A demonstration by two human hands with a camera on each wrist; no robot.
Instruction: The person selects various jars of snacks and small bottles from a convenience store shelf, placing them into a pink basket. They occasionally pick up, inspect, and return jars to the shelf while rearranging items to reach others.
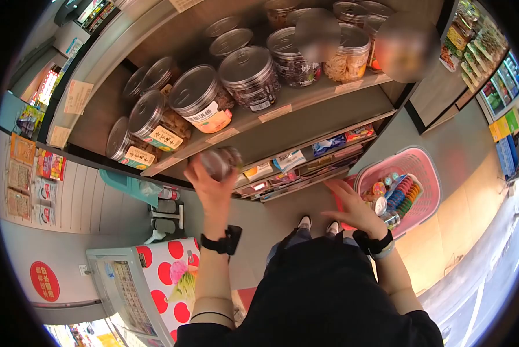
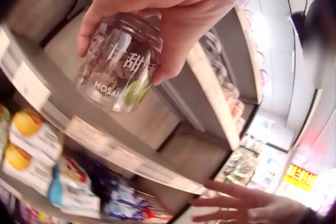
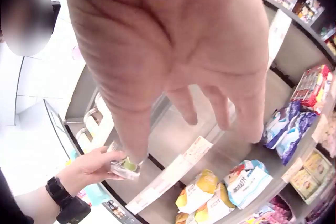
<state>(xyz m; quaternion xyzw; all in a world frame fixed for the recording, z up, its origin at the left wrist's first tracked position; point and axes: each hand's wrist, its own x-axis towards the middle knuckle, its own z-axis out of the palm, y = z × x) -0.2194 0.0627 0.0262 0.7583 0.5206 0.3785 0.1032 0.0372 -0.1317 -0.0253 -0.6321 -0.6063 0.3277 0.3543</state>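
My left hand (image 1: 209, 194) grips a small clear jar (image 2: 122, 66) in front of the shelf, fingers and thumb around its upper end. White lettering and a green leaf print show on the jar, with brownish pieces inside. In the head view the jar is blurred. My right hand (image 1: 361, 209) holds nothing; its fingers are spread beside a pink basket (image 1: 435, 179). Inside the basket lie colourful ring-shaped items (image 1: 404, 196) and a few small containers. The right wrist view shows the right palm (image 3: 173, 40) large in front, with the left hand beyond it.
Several large lidded jars (image 1: 251, 75) of snacks line the upper shelf, its price-tag edge close above my left hand. Lower shelves carry snack bags (image 1: 288, 160). A chest freezer (image 1: 115, 283) stands at lower left. The basket is close by my feet (image 1: 306, 222).
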